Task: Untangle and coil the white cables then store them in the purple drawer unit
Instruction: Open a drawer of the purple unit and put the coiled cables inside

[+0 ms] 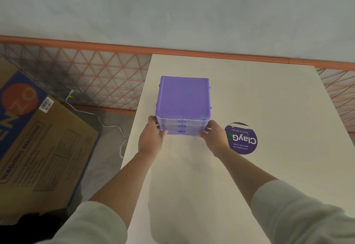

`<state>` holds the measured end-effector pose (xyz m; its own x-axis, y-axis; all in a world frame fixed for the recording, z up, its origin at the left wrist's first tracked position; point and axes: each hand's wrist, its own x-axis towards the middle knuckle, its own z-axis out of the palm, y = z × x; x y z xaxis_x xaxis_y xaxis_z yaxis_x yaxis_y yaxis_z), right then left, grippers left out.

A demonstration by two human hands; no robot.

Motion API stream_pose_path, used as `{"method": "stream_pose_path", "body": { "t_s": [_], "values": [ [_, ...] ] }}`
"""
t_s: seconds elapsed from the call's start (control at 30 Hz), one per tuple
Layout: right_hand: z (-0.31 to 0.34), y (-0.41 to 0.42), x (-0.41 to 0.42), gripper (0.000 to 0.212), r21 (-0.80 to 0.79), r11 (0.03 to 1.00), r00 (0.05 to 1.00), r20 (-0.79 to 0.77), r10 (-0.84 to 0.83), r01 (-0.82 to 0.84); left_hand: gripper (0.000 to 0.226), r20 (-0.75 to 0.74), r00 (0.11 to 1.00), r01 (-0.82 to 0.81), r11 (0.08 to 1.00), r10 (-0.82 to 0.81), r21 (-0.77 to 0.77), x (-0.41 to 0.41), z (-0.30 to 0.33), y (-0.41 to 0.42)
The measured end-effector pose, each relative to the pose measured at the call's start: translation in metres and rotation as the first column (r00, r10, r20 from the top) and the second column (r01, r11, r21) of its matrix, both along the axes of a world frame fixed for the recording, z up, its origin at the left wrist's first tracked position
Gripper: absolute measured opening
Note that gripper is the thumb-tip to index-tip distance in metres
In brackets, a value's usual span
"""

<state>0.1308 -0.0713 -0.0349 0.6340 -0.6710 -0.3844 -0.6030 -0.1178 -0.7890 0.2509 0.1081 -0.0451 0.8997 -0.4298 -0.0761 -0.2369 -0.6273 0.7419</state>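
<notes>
The white table (259,94) carries the purple drawer unit (183,99) near its far left side, with a round purple sticker (242,140) just to the unit's right.

The purple drawer unit (183,99) is standing mid-tabletop (259,97), blocking the centre, with the left hand (151,136) and right hand (215,138) occupying its near corners. Bare tabletop is lying open far, right and near. A round purple sticker (242,140) is lying flat just right.

A storage-like room: washing machine carton (34,140) on concrete floor (113,128), orange-trimmed wall, plain white table (269,109).
</notes>
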Motion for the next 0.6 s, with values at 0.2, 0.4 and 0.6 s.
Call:
{"method": "stream_pose_path", "body": {
  "t_s": [0.2,0.4,0.6],
  "values": [
    [0.01,0.003,-0.006,0.048,0.099,0.987,0.992,0.032,0.122,-0.125,0.066,-0.161,0.985,0.046,0.995,-0.061,-0.094,-0.006,0.008,0.001],
    [0.024,0.001,-0.011,0.049,0.228,0.955,0.981,0.073,0.178,-0.19,0.065,-0.25,0.963,0.046,0.973,-0.103,-0.226,-0.007,0.012,-0.002],
    [0.068,-0.005,-0.024,0.06,0.224,0.955,0.979,0.108,0.174,-0.195,0.069,-0.22,0.966,0.062,0.951,-0.133,-0.302,-0.004,0.03,-0.002]
  ]
}}
